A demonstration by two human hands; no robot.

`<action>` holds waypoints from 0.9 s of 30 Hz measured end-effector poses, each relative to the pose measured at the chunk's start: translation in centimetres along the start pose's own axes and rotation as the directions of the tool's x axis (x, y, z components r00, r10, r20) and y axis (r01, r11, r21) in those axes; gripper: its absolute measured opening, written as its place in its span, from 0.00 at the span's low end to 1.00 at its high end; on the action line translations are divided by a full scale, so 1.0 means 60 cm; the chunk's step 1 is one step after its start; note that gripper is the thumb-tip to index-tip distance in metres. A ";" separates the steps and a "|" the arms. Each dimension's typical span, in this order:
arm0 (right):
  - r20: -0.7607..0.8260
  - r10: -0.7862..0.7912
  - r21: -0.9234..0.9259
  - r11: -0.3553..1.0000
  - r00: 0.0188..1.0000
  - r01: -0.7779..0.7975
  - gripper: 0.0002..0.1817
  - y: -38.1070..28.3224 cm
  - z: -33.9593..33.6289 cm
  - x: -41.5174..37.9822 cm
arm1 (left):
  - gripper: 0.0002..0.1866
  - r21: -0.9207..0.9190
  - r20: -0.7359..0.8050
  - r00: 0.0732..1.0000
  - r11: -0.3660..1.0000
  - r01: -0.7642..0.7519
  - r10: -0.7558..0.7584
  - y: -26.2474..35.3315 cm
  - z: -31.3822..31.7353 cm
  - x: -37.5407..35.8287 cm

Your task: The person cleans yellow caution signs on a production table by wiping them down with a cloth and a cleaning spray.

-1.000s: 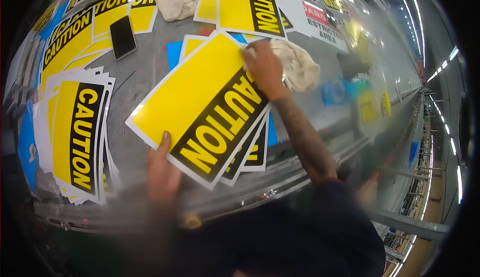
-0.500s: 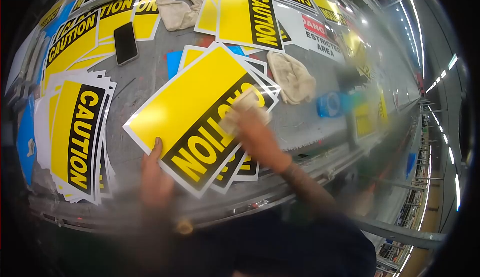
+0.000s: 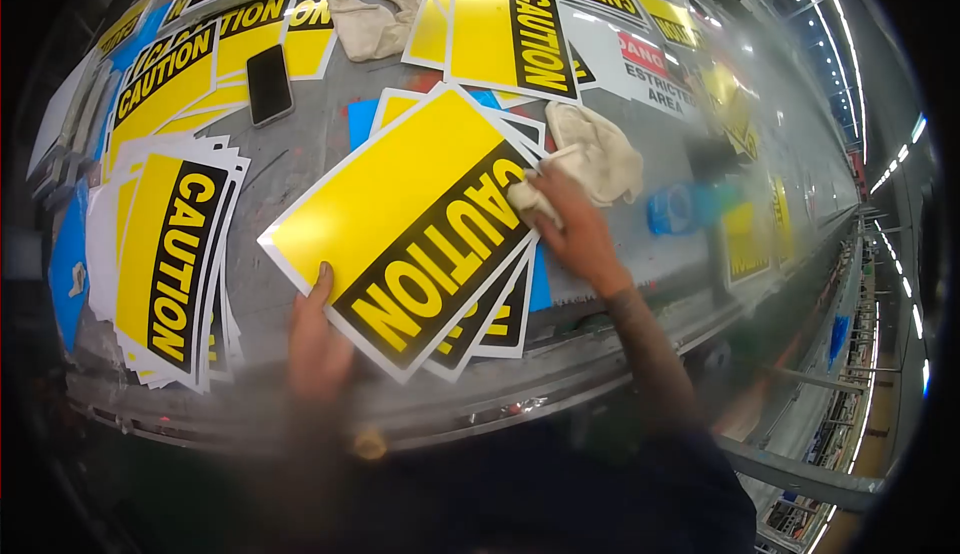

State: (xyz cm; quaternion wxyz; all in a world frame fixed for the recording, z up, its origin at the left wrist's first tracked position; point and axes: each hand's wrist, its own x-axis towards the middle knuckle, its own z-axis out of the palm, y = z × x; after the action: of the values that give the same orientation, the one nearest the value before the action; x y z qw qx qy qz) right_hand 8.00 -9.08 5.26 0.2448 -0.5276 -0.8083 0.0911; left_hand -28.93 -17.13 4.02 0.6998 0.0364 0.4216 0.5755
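Observation:
A yellow-and-black caution sign [image 3: 400, 214] lies tilted on top of several like it, in front of me. At its lower left corner my left hand [image 3: 318, 339] grips the edge, the thumb on the yellow face and the fingers out of sight beneath. Over the right end of the black lettering, my right hand [image 3: 578, 229] is closed on a cream cloth [image 3: 530, 197], which touches the sign near its edge. Just beyond that hand lies a second cream cloth [image 3: 600, 154], crumpled on the table.
A stack of caution signs [image 3: 180, 254] stands at the left. Behind it are a black phone [image 3: 269, 84], another cloth [image 3: 375, 24] and more signs. A blurred blue bottle [image 3: 680, 209] is at the right, near a danger sign [image 3: 650, 69]. The table's metal front edge [image 3: 480, 414] runs below.
My right hand has moved the cloth right and up, from the middle of the lettering to the sign's right edge. My left hand stays at the corner. The whole view has shifted slightly.

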 end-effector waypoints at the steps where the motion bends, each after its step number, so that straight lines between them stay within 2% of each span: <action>1: -0.091 -0.002 0.038 0.999 0.996 0.006 0.28 0.028 0.006 0.005 | 0.24 -0.008 0.015 1.000 1.000 -0.006 0.006 -0.002 -0.005 0.002; 3: -0.110 0.131 0.101 0.988 0.985 -0.120 0.25 0.080 0.002 0.008 | 0.24 -0.017 0.041 0.999 1.000 -0.023 0.024 -0.004 -0.012 0.002; 4: -0.156 0.186 0.076 0.981 0.970 -0.176 0.24 0.087 -0.017 0.017 | 0.24 -0.017 0.036 0.999 0.999 -0.038 0.039 -0.003 -0.007 -0.002; 5: -0.323 0.130 -0.022 0.989 0.938 -0.144 0.26 0.097 -0.032 0.023 | 0.25 -0.047 0.078 0.996 0.998 -0.032 0.035 -0.002 -0.011 -0.003; 6: -0.376 0.243 0.051 0.969 0.894 -0.242 0.27 0.109 -0.047 0.028 | 0.25 -0.083 0.117 0.992 0.996 -0.027 0.037 -0.002 -0.016 -0.004; 7: -0.372 0.281 0.233 0.951 0.885 -0.203 0.27 0.065 -0.069 0.045 | 0.26 -0.202 0.196 0.980 0.979 0.014 0.027 0.001 -0.022 -0.010; 8: -0.349 0.330 0.412 0.895 0.877 -0.172 0.27 0.019 -0.081 0.057 | 0.27 -0.235 0.215 0.976 0.972 0.009 0.043 0.003 -0.016 -0.021; 10: -0.097 0.083 0.257 0.965 0.992 -0.056 0.30 0.001 -0.036 0.055 | 0.27 -0.217 0.202 0.979 0.976 0.026 0.018 -0.013 -0.017 -0.024; 11: 0.032 -0.034 0.192 0.981 0.999 0.027 0.32 -0.006 -0.012 0.053 | 0.27 -0.195 0.151 0.988 0.981 0.000 0.030 -0.029 -0.015 -0.019; 12: 0.191 -0.165 -0.046 0.983 0.968 0.176 0.35 -0.008 0.021 0.053 | 0.27 -0.176 0.111 0.993 0.984 -0.023 0.043 -0.040 -0.011 -0.015; 13: 0.147 -0.131 -0.033 0.990 0.980 0.137 0.37 -0.029 0.038 0.037 | 0.27 -0.206 0.116 0.993 0.978 0.008 0.016 -0.037 -0.003 -0.021; 14: 0.180 -0.095 0.110 0.991 0.979 0.076 0.35 -0.055 0.060 0.015 | 0.27 -0.252 0.122 0.993 0.968 0.024 0.007 -0.033 0.006 -0.022; 15: 0.277 -0.296 0.112 0.955 0.914 0.275 0.37 -0.111 0.074 0.004 | 0.27 -0.244 0.099 0.995 0.970 0.006 0.019 -0.036 0.009 -0.022; 16: 0.367 -0.311 0.273 0.937 0.877 0.218 0.37 -0.194 0.077 -0.013 | 0.27 -0.237 0.112 0.993 0.972 -0.001 0.028 -0.036 0.010 -0.020; 18: 0.380 -0.547 0.446 0.815 0.746 0.370 0.38 -0.275 0.075 -0.040 | 0.27 -0.195 0.135 0.991 0.981 0.003 0.023 -0.032 0.004 -0.020; 20: 0.392 -0.472 0.446 0.848 0.790 0.285 0.39 -0.227 0.091 -0.030 | 0.27 -0.230 0.146 0.988 0.973 -0.012 0.046 -0.036 0.010 -0.020; 22: 0.263 -0.154 0.204 0.974 0.952 0.101 0.38 -0.159 0.065 0.018 | 0.28 -0.255 0.155 0.988 0.967 0.015 0.026 -0.036 0.007 -0.021; 24: 0.136 -0.115 0.066 0.992 0.984 0.107 0.38 -0.131 0.072 0.022 | 0.29 -0.232 0.082 0.995 0.972 -0.029 0.049 -0.044 0.007 -0.018; 25: 0.300 -0.015 0.191 0.980 0.954 -0.045 0.37 -0.176 0.084 -0.002 | 0.29 -0.247 0.089 0.994 0.968 -0.036 0.059 -0.042 0.013 -0.017; 27: 0.432 -0.244 0.379 0.923 0.868 0.070 0.39 -0.287 0.103 -0.072 | 0.29 -0.151 0.093 0.996 0.988 0.014 0.000 -0.027 0.010 -0.019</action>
State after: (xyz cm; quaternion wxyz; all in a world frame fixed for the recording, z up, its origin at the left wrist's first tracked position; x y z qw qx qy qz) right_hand -7.58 -19.60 5.62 0.1378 -0.3687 -0.8547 0.3386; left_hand -27.27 -18.38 4.13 0.7214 0.0083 0.3438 0.6011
